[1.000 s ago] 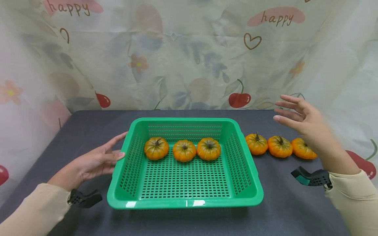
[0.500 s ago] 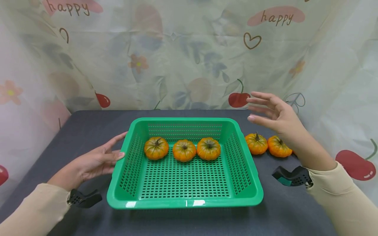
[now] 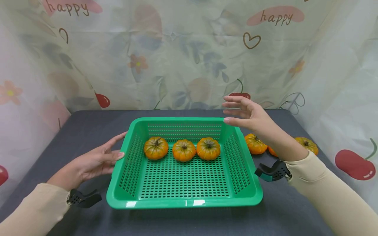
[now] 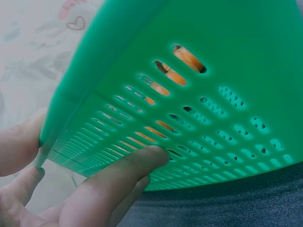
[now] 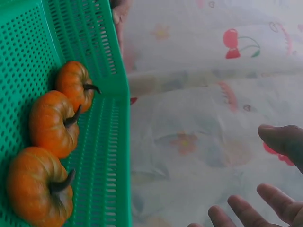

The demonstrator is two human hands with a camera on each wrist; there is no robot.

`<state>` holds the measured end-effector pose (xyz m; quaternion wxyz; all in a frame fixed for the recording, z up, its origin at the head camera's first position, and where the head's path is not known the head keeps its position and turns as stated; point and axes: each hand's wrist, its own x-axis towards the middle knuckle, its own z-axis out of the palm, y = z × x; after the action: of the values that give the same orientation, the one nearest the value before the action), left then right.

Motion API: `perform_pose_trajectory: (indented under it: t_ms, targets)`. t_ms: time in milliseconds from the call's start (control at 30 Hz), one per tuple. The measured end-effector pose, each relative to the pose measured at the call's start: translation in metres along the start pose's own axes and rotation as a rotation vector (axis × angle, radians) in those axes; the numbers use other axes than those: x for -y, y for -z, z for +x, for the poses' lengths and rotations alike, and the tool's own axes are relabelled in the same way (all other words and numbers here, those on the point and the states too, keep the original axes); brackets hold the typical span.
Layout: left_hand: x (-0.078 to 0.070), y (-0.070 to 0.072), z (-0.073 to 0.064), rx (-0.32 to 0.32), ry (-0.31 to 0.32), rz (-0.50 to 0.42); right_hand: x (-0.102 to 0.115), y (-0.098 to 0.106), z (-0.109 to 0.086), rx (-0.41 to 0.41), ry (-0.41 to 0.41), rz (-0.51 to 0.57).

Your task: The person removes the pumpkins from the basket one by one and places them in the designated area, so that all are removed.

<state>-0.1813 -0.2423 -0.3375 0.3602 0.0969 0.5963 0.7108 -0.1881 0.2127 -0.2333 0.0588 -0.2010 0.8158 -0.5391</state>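
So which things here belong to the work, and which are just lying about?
Part of the work, it seems:
green basket, held by the left fingers
three pumpkins inside it
likely the outside pumpkins, right of it

Just surroundings:
dark table
printed curtain
black wrist devices

You face pale curtains [image 3: 183, 19] printed with cherries [image 3: 355, 165], flowers [image 3: 138, 64] and hearts [image 3: 252, 40]; they flank you both sides; below spreads your dark tabletop [image 3: 94, 127].
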Motion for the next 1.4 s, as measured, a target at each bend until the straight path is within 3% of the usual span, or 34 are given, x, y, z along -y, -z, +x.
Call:
perform_pose_trajectory:
  t_ms: [400,933,1400]
  targets:
    - [0.0,-0.001,0.0,-0.003,-0.001,-0.008,-0.018,-0.026,0.027,0.125,-0.076,0.021]
    - [0.0,-0.002,0.0,-0.011,-0.005,0.0,-0.046,-0.042,0.046,0.228,-0.232,-0.118]
    - [0.0,-0.002,0.0,-0.011,-0.004,-0.002,-0.065,-0.047,0.053,0.355,-0.303,-0.185]
